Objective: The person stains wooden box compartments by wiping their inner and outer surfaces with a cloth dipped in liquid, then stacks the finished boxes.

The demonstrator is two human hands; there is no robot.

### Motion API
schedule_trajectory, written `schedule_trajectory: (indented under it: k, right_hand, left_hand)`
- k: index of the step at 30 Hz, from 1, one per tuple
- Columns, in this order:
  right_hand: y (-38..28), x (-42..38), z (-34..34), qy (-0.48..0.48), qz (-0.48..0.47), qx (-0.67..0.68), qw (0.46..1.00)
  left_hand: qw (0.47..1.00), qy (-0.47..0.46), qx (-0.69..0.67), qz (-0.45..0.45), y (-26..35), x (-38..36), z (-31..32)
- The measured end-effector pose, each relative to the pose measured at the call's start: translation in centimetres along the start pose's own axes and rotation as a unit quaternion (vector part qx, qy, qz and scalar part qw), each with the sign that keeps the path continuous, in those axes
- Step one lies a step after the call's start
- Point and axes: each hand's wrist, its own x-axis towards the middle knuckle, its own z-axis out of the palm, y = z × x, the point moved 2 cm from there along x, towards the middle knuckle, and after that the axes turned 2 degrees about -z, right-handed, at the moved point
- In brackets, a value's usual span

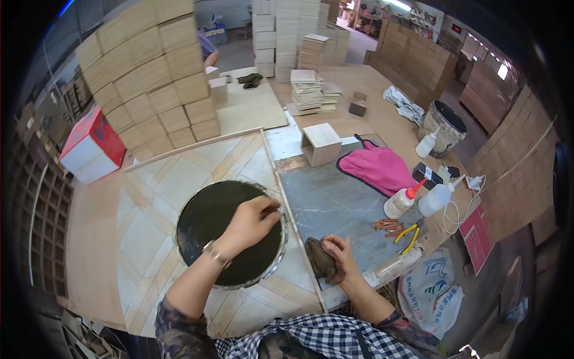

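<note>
My left hand (254,221) is over the right part of a round dark disc (209,221) with a pale jagged rim, its fingers pressed together near the edge; what they hold, if anything, is too small to name. The disc lies on a patterned tiled board (155,239). My right hand (341,257) grips a dark green cloth (320,258) beside the board's right edge. A grey slab (335,203) lies to the right, with a hollow wooden box (321,145) at its back edge.
Wooden boxes (149,78) are stacked at the back left, beside a red-white carton (92,143). On the right are a pink cloth (376,169), a red-capped bottle (399,203), another bottle (435,200), yellow pliers (409,238) and a bucket (445,128). Part of a person (209,51) shows behind the boxes.
</note>
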Motion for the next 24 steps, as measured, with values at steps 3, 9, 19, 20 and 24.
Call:
schedule_trajectory:
  k: [3,9,19,20,24]
  right_hand:
    - [0.1,0.7,-2.1,0.0,-0.044,0.019,0.999]
    - [1.6,2.2,-4.7,-0.061,-0.015,0.209,0.976]
    - [1.8,1.5,-4.8,-0.076,0.021,0.292,0.953]
    - [2.0,1.6,-5.0,-0.081,0.017,0.283,0.956]
    - [2.0,1.5,-4.9,-0.079,-0.011,0.185,0.98]
  left_hand:
    - [0.998,-0.041,0.004,-0.052,-1.3,8.8,5.2]
    - [0.987,0.127,0.006,-0.097,-5.1,20.0,13.2]
    - [0.903,0.141,-0.403,-0.041,-5.3,14.3,5.4]
    - [0.899,0.17,-0.403,-0.028,-4.7,11.4,3.4]
    - [0.886,0.293,-0.357,-0.036,-6.2,-3.3,-3.8]
